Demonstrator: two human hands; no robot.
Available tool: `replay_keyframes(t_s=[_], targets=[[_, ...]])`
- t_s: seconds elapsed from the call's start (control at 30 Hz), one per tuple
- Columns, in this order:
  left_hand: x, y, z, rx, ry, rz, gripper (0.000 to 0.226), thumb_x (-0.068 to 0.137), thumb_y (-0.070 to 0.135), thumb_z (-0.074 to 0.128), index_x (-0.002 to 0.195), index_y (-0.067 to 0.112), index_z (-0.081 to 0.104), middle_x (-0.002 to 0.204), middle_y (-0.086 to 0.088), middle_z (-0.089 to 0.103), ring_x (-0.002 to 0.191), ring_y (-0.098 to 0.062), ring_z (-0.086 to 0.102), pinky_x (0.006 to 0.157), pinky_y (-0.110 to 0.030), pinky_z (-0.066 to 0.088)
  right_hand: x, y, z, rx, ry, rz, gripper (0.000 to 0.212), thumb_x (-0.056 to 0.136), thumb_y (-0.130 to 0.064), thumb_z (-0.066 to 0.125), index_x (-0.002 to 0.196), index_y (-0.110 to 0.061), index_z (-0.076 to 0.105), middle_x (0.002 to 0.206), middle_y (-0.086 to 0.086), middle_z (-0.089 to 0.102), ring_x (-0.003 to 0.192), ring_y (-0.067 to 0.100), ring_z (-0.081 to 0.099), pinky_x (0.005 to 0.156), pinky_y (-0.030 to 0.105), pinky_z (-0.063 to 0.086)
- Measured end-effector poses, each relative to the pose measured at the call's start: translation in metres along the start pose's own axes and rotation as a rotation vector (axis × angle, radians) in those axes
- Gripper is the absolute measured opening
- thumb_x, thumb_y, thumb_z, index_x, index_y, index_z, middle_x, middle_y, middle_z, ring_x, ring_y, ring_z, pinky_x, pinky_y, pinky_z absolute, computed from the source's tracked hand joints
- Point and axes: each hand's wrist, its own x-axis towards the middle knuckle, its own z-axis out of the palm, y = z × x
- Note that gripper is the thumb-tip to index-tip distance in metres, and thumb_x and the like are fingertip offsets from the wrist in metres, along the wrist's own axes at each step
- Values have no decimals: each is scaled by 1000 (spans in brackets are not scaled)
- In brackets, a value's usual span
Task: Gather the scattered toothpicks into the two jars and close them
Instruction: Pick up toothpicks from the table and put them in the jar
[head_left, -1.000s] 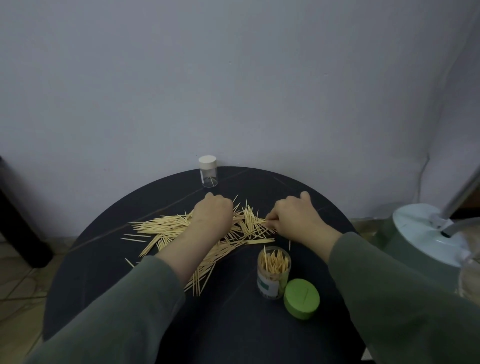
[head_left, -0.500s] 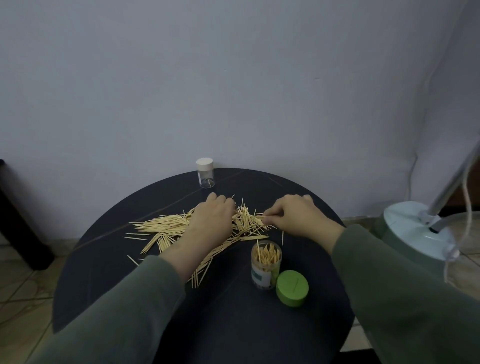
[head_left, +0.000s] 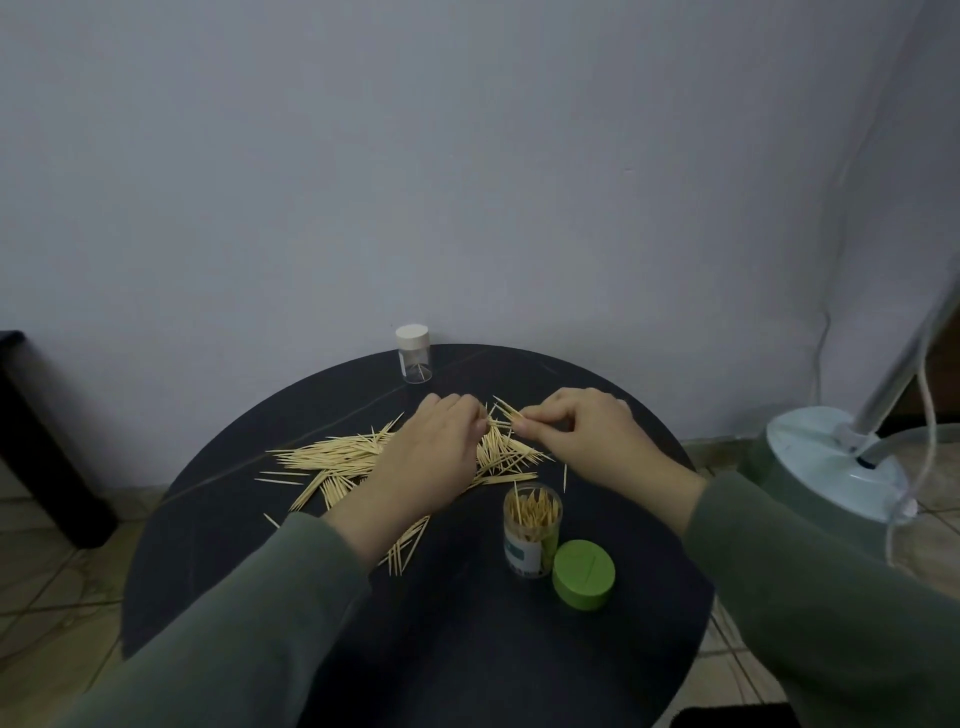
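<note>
Grey wall backs our round black table (head_left: 467, 649), with a lamp base (head_left: 831, 467) off to the right. Across the middle lies the toothpick pile (head_left: 332, 457), still large, so gathering is far from done. Our left hand (head_left: 431, 462) rests curled on the pile, seemingly bunching sticks; our right hand (head_left: 587, 441) pinches a few, likely to align them. An open jar (head_left: 532, 530) stands near, partly filled, its green lid (head_left: 583, 574) touching it. A capped jar (head_left: 414, 353) waits at the far edge.
</note>
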Motion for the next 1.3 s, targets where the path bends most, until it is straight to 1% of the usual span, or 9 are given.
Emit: replay_keyframes(t_s=[0.3, 0.4, 0.47, 0.63, 0.7, 0.83, 1.0, 1.13, 1.3], targets=[[-10, 16, -13, -104, 56, -5, 21, 103, 29, 35, 109, 19, 52, 92, 10, 46, 90, -10, 43, 74, -26, 38, -9, -11, -13, -40, 101, -56, 26, 90, -50, 57, 107, -37, 72, 101, -17, 64, 100, 4, 54, 101, 42, 30], [-13, 15, -15, -120, 1, 31, 19, 102, 31, 36, 99, 20, 52, 87, 9, 49, 85, -9, 43, 70, -26, 38, -12, -14, -18, -41, 46, -36, 28, 88, -53, 57, 106, -38, 72, 101, -19, 64, 103, 4, 53, 102, 43, 32], [-15, 14, -20, -129, -60, 78, 19, 102, 31, 37, 93, 21, 51, 83, 10, 47, 81, -7, 41, 69, -26, 36, -14, -13, -19, -43, -57, -15, 29, 87, -56, 58, 107, -39, 72, 89, -25, 60, 99, 4, 52, 100, 42, 36], [-18, 13, -26, -81, -171, 171, 20, 100, 31, 38, 81, 27, 44, 77, 12, 46, 77, -2, 40, 65, -25, 33, -21, -14, -18, 70, -260, 35, 26, 87, -47, 63, 107, -34, 73, 49, -30, 51, 59, -6, 40, 66, 23, 27], [-18, 15, -24, -85, -196, 180, 20, 100, 30, 39, 80, 33, 39, 76, 16, 42, 76, 0, 39, 63, -19, 28, -22, -14, -19, 97, -284, 42, 20, 87, -43, 65, 102, -33, 74, 45, -32, 51, 51, -7, 46, 57, 18, 24], [-16, 15, -18, -108, -222, 167, 13, 101, 32, 39, 91, 29, 47, 84, 14, 46, 84, -6, 43, 69, -22, 31, -21, -8, -20, 214, -297, 74, 5, 83, -39, 71, 85, -38, 75, 48, -14, 58, 43, 1, 40, 47, 17, 31], [-13, 13, -17, -179, -242, 118, 11, 100, 33, 43, 92, 32, 50, 78, 18, 49, 74, -2, 47, 61, -14, 31, -22, -6, -20, 210, -317, 72, 17, 85, -35, 70, 98, -27, 76, 47, -24, 56, 44, -8, 47, 44, 9, 32], [-13, 14, -20, -223, -269, 62, 12, 100, 34, 45, 98, 29, 55, 76, 18, 51, 69, 1, 48, 59, -16, 32, -21, -5, -16, 134, -302, 75, 26, 83, -42, 70, 106, -30, 75, 50, -37, 52, 53, -18, 48, 53, 11, 30], [-14, 16, -19, -145, -315, 70, 16, 100, 37, 42, 106, 28, 54, 86, 15, 51, 74, 0, 48, 62, -17, 34, -21, -7, -14, -28, -300, 40, 28, 85, -49, 65, 108, -35, 73, 67, -28, 53, 73, -5, 45, 87, 29, 36]])
